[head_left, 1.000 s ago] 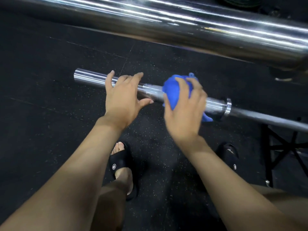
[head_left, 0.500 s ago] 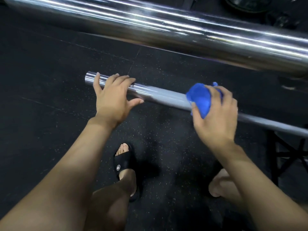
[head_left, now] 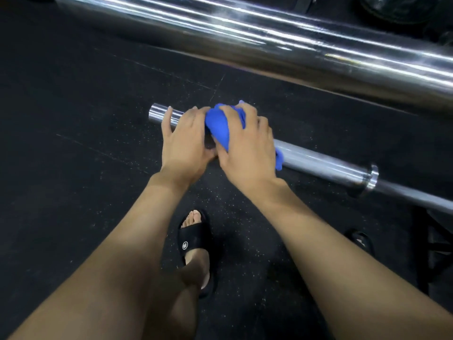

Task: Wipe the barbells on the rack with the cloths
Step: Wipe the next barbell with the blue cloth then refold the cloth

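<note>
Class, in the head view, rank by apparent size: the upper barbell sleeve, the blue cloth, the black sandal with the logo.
1. upper barbell sleeve, largest, though nearest the camera
2. black sandal and blue cloth: too alike to rank

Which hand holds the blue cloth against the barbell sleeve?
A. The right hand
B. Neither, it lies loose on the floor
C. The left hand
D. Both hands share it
A: the right hand grips the blue cloth on the barbell sleeve; the left hand rests bare on it.
</note>
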